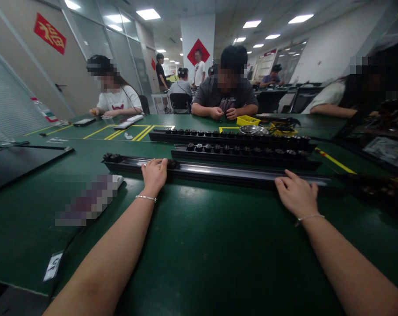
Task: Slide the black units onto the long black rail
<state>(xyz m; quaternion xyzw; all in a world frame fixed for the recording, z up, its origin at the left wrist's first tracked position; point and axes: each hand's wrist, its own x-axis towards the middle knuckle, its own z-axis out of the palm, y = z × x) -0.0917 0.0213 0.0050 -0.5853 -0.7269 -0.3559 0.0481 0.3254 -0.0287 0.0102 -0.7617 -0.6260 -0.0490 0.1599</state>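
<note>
Right ahead, at 12 o'clock, the nearest black channel [225,172] lies lengthwise across the green bench [199,245], its shiny inner strip mostly bare. A cluster of dark parts [112,157] sits at its left end, toward 10 o'clock, and one more dark piece [173,164] is in it just beside the left hand [154,175].

That hand reaches to the channel at 11 o'clock, its fingers bent over the near edge; whether they grasp anything cannot be told. At 1 o'clock the right hand [297,195] rests on the near edge, its fingers loosely spread and clenched on nothing.

Beyond, at 12 o'clock, lie the middle channel [245,159] and the far channel [231,139], roughly parallel, each carrying a row of small dark parts. Past them, toward 1 o'clock, are a round metal dish [254,130] and a yellow tray [248,120].

At 10 o'clock, nearer the left forearm, a blurred-out flat object [91,202] lies on the bench, with a white tag [53,267] closer in at 9 o'clock. Across the bench, one person [227,94] sits at 12 o'clock, another person in white [118,98] at 11.
</note>
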